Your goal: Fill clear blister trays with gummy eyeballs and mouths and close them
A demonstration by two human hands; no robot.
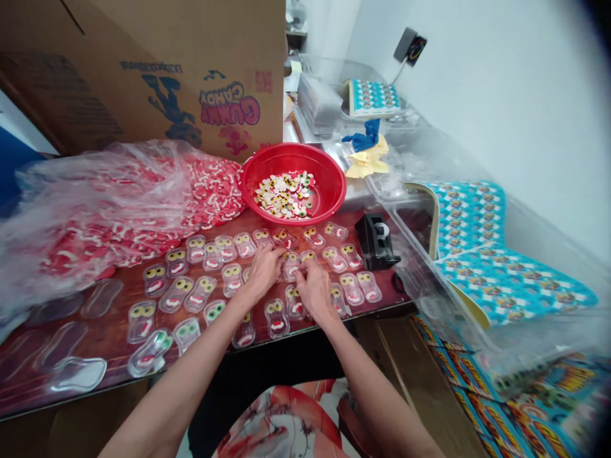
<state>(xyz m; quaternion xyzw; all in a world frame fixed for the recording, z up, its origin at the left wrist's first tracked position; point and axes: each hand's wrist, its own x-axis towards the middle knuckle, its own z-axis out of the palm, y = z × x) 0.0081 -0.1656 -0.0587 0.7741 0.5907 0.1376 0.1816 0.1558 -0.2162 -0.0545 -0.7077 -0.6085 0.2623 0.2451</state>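
Both my hands rest side by side on a dark red table [114, 331] covered with several small clear plastic shells [177, 294] holding gummy eyes and lips. My left hand [264, 270] lies palm down with fingertips on a shell near the middle row. My right hand [315, 287] sits right beside it, fingers pinched over a filled shell [292, 264]. A red bowl [329, 172] of loose eye and lip candies stands just beyond my hands. Several empty shells [76, 374] lie at the near left.
A big plastic bag of red-and-white gummies [119, 197] fills the left. A Gummy Candy carton [181, 70] stands behind. A black tape dispenser [376, 240] sits right of the shells. Clear bins with blue printed cards [482, 254] crowd the right side.
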